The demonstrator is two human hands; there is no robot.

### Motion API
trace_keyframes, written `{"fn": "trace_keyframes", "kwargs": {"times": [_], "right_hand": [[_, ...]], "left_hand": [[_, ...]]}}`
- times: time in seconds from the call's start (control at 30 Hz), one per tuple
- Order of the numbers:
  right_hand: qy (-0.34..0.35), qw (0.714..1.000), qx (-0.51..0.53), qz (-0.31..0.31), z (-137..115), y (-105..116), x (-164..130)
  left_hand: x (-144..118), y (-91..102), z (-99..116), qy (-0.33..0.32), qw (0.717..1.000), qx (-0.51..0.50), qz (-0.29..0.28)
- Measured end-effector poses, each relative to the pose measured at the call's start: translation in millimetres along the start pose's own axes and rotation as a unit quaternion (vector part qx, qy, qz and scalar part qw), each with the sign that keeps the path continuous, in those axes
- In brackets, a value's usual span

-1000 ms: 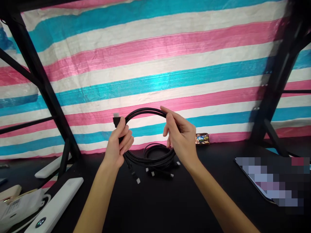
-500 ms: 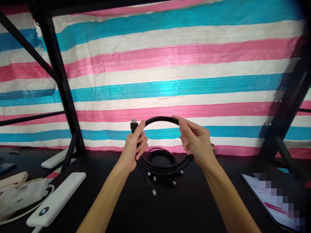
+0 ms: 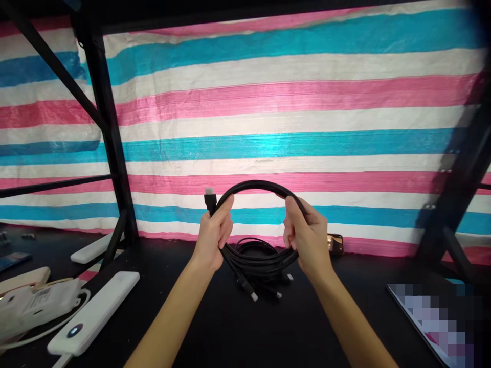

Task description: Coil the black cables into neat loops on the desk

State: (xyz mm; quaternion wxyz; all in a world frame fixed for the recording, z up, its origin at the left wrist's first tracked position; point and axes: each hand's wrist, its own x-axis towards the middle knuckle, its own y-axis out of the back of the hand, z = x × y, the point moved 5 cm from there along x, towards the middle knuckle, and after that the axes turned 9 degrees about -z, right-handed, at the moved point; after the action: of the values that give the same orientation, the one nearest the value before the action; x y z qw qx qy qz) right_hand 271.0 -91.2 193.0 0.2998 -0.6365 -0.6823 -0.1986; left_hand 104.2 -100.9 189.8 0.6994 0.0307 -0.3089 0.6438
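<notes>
The left hand (image 3: 213,234) had its fingers (image 3: 226,225) curled shut around the left side of a black cable (image 3: 258,186), the thumb pressed along the strand just below a plug (image 3: 210,199) that stuck up above the fist. The right hand (image 3: 307,236) gripped the right side of the same cable, fingers folded over it. Between the two hands the cable rose in an arch, held up clear of the table (image 3: 238,327), while its lower turns sagged in a bundle beneath (how many loops, I could not tell). A second plug (image 3: 251,293) hung from that bundle just above the table, near a coil (image 3: 256,250) lying on the dark surface behind.

Far left lay a white power bank (image 3: 95,313), and a small phone (image 3: 335,243) leaned by the striped tarp (image 3: 268,102) beside the right hand.
</notes>
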Motion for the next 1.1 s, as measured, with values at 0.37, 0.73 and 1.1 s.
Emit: {"fn": "trace_keyframes", "kwargs": {"times": [0.37,0.73,1.1], "right_hand": [[-0.026,0.99,0.136,0.011,-3.8,11.5,5.0],[0.001,1.0,-0.008,0.006,3.4,11.3,8.3],[0.123,0.948,-0.293,-0.034,-8.4,9.5,5.9]], "left_hand": [[-9.7,-22.6,-18.1,0.03,0.99,-0.138,-0.032],[4.0,-7.6,-13.1,0.128,0.977,-0.131,-0.108],[0.6,-8.7,-16.9,0.168,0.972,-0.044,-0.158]]}}
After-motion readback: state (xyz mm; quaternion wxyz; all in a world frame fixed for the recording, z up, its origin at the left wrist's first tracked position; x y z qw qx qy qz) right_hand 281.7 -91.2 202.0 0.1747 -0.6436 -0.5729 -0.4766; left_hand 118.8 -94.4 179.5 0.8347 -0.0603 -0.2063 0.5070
